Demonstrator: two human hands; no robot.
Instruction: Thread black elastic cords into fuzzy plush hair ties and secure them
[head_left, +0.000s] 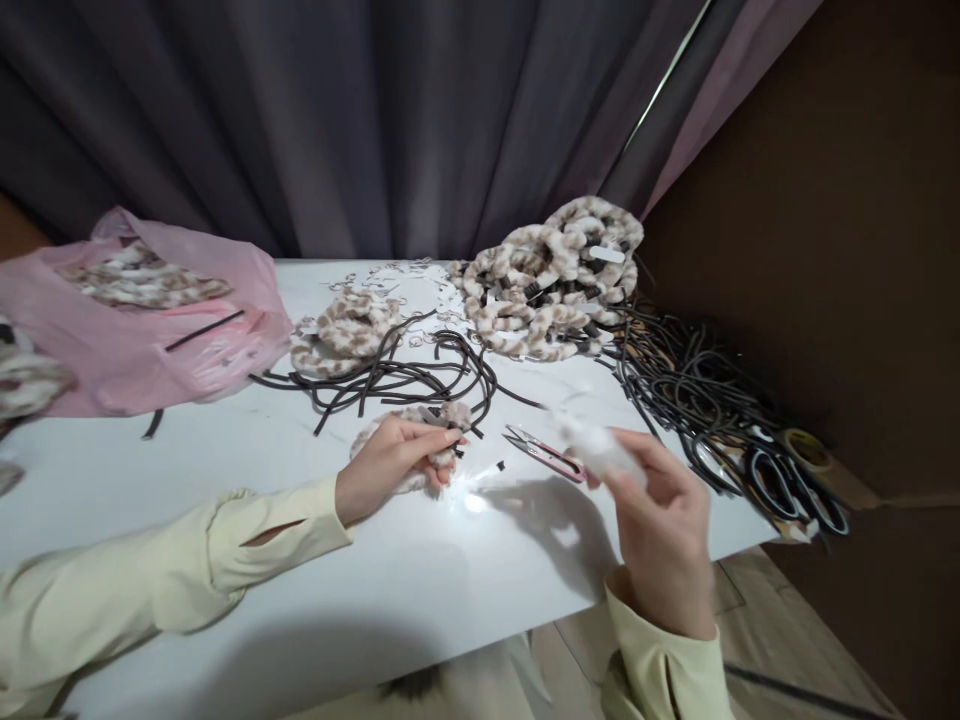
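My left hand (394, 462) is closed on a fluffy brown-and-white spotted fabric band (409, 482) low over the white table. Dark cord shows at its fingertips. My right hand (660, 510) is raised to the right, fingers closed around a whitish object (604, 450) smeared by motion, whose kind I cannot make out. Behind that object, pink-handled thread snips (541, 452) lie on the table with their blades apart. A tiny black scrap (501, 466) lies between the hands. Just beyond my left hand is a loose bundle of dark cords (420, 378).
Fluffy spotted bands are heaped (555, 280) at the back right, with a smaller pile (349, 330) left of them. A pink plastic bag (247, 270) stands left. Tangled dark cords (690, 380), black-handled scissors (772, 480) and a tape roll (808, 450) crowd the right edge.
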